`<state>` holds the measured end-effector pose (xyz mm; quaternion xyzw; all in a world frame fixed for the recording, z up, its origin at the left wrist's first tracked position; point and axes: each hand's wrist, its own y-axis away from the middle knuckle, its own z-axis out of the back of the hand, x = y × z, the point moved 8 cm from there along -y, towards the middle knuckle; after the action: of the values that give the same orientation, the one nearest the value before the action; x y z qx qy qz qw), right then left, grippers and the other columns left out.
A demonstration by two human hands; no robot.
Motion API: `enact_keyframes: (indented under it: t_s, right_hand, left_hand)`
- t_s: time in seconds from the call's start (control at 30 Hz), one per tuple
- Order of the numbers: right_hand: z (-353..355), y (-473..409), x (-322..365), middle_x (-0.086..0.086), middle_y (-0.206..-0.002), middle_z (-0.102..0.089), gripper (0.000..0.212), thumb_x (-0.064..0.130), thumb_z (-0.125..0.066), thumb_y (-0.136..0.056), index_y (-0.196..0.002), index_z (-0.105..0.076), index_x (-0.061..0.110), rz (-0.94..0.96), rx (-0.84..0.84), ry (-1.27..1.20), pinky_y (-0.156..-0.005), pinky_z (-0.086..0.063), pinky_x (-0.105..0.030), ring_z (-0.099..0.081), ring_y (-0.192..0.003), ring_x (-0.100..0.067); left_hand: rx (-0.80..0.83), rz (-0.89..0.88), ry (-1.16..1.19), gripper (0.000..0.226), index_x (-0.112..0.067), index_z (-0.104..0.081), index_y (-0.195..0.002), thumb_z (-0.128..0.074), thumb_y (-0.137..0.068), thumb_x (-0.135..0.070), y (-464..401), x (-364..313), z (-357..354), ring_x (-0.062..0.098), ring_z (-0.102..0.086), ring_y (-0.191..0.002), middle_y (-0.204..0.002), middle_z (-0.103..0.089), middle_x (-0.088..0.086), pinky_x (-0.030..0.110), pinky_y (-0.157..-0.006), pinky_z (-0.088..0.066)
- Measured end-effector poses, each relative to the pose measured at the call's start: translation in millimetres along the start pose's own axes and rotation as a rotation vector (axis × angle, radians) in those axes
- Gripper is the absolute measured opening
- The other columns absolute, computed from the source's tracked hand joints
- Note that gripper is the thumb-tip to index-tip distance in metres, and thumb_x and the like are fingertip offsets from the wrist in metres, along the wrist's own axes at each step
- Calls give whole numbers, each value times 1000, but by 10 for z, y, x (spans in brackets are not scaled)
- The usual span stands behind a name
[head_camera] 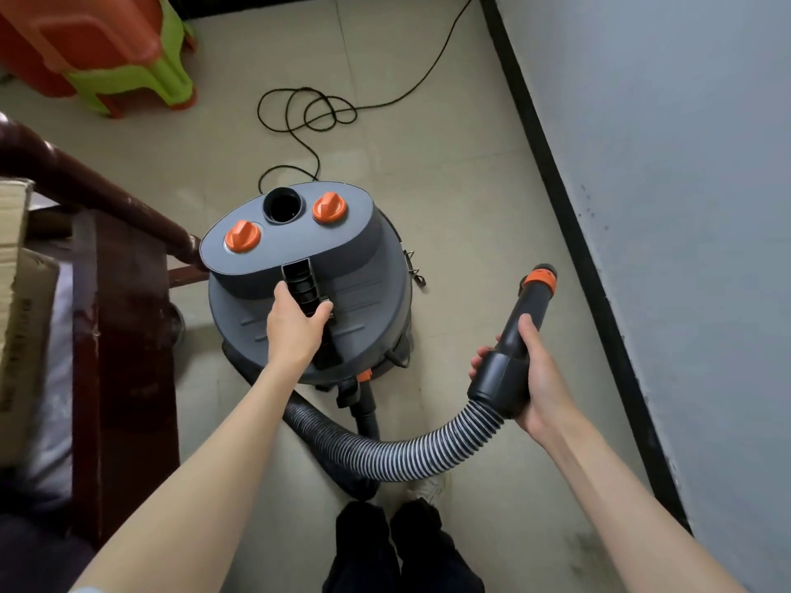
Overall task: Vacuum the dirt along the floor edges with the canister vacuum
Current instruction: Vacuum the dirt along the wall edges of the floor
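A grey canister vacuum (368, 267) with two orange knobs stands on the tiled floor in the middle of the view. My left hand (295, 323) grips the black carry handle on its lid. My right hand (535, 378) holds the black hose handle (520, 336), whose orange-ringed open end (541, 278) points toward the wall. The ribbed hose (406, 455) curves from that handle back under the canister. Dark dirt (586, 545) lies on the floor near the black skirting (569, 216) at the right.
A black power cord (312, 117) lies coiled on the floor behind the vacuum. Dark wooden furniture (124, 293) with cardboard boxes (17, 301) stands at the left. Stacked orange and green plastic stools (107, 49) are at the back left. The grey wall (685, 207) runs along the right.
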<state>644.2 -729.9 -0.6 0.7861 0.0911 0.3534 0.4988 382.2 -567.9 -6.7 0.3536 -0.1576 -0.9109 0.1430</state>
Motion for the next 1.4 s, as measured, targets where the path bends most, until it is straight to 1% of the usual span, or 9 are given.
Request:
enact_keyframes:
  t_s: [0.17, 0.33, 0.53, 0.83, 1.07, 1.13, 1.23, 1.3, 1.4]
  right_hand:
    - [341, 228, -270, -8, -64, -67, 47, 53, -56, -93, -87, -55, 7, 20, -31, -97, -55, -59, -30, -66, -55, -20]
    - [698, 520, -597, -9, -65, -67, 50, 54, -58, -91, -81, -60, 5, 43, -45, -145, -55, -59, -31, -66, -56, -20]
    - [1134, 902, -1051, -7, -63, -68, 61, 58, -55, -89, -48, -72, 16, 40, 0, -121, -54, -57, -30, -67, -55, -19]
    - [1598, 1356, -1404, -10, -66, -67, 43, 51, -61, -88, -100, -51, 11, 48, 2, -57, -54, -58, -33, -67, -57, -22]
    - [2069, 1758, -1478, -16, -75, -59, 24, 19, -68, -90, -94, -45, 14, 145, -116, 116, -61, -59, -40, -65, -62, -30]
    - [2209, 1931, -1420, -16, -78, -59, 22, 19, -68, -90, -92, -46, 14, 163, -153, 147, -73, -55, -46, -62, -69, -31]
    - [2432, 2281, -1309, -15, -79, -59, 22, 20, -68, -89, -92, -48, 11, 185, -164, 157, -80, -53, -48, -60, -70, -30]
    - [2582, 2565, -1254, -15, -78, -59, 22, 21, -67, -90, -94, -48, 11, 220, -168, 171, -73, -55, -44, -62, -67, -28]
    - [2776, 3037, -1227, -15, -66, -63, 24, 22, -67, -91, -94, -45, 13, 318, -174, 182, -52, -56, -35, -65, -54, -27]
  left_hand:
    - [127, 46, 36, 64, -4, -28, -134, -64, -89, -32, 374, 169, -259, 27, -50, -106, -126, -52, 15, 34, -83, -43]
    - [229, 9, 47, 65, -2, -23, -131, -62, -90, -33, 767, 296, -478, 32, -45, -125, -138, -43, 18, 32, -89, -39]
    - [296, -17, 3, 65, 1, -19, -131, -60, -92, -31, 1241, 499, -584, 32, -42, -127, -141, -39, 20, 31, -89, -38]
    - [274, 41, -38, 77, 0, -12, -143, -61, -92, -31, 1838, 725, -624, 35, -39, -132, -147, -35, 20, 41, -100, -39]
    - [259, -85, -133, 63, -7, -27, -145, -58, -92, -24, 2615, 840, -602, 30, -45, -125, -145, -36, 16, 35, -97, -38]
    - [416, -187, -171, 52, -9, -38, -140, -55, -94, -26, 3032, 831, -715, 25, -54, -113, -134, -50, 12, 31, -91, -41]
    - [919, -314, -338, 38, -15, -52, -131, -51, -97, -31, 3837, 844, -987, 15, -59, -102, -113, -63, 1, 18, -82, -45]
    - [1248, -408, -481, 38, -22, -51, -132, -49, -97, -36, 4430, 833, -1081, 11, -58, -108, -121, -62, -1, 15, -89, -43]
    - [1575, -515, -620, 51, -24, -40, -143, -50, -95, -41, 5217, 882, -1114, 7, -48, -121, -138, -51, -2, 19, -101, -37]
